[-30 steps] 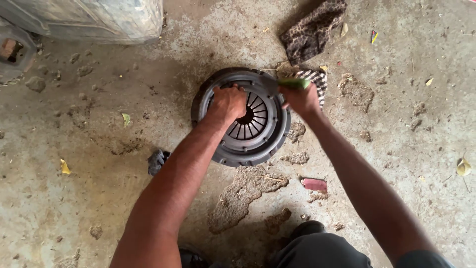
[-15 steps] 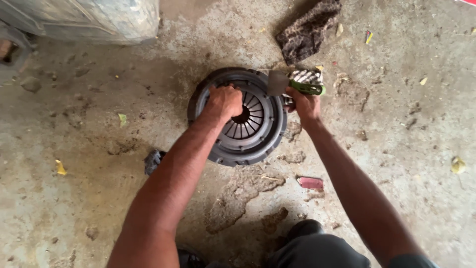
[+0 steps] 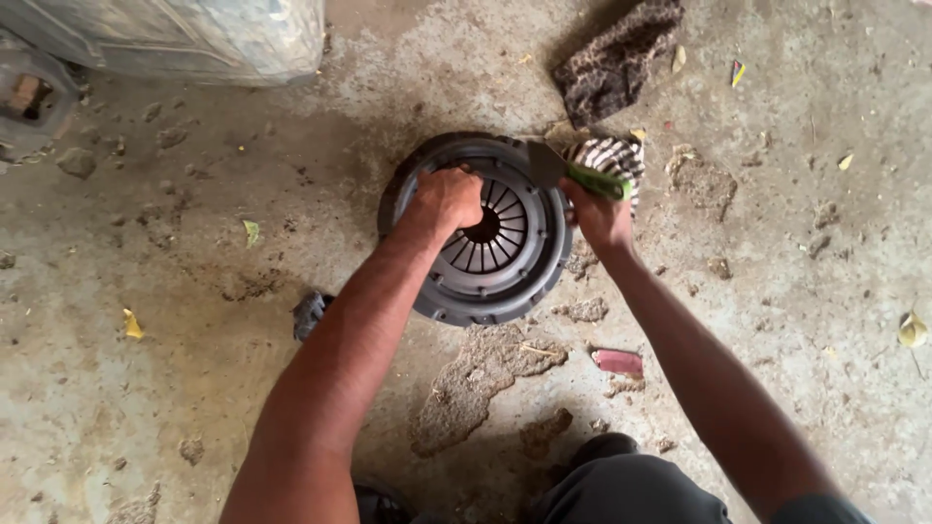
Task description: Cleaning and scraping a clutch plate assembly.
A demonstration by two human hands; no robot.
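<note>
A round dark metal clutch pressure plate (image 3: pixel 505 277) with spring fingers around a centre hole lies flat on the concrete floor. My left hand (image 3: pixel 447 199) is closed and rests on the plate's upper left part. My right hand (image 3: pixel 600 215) grips a green-handled scraper (image 3: pixel 573 173) at the plate's right rim; its grey blade lies over the upper right edge of the plate. A striped cloth (image 3: pixel 610 155) lies just behind the right hand.
A dark patterned rag (image 3: pixel 616 60) lies at the back. A plastic-covered bulky object (image 3: pixel 184 34) fills the top left. Dirt patches (image 3: pixel 481 374), a small red piece (image 3: pixel 618 362) and a dark lump (image 3: pixel 309 315) lie near the plate.
My right hand with the scraper has shifted slightly down and left, bringing the blade onto the plate's rim. The left hand stays on the plate.
</note>
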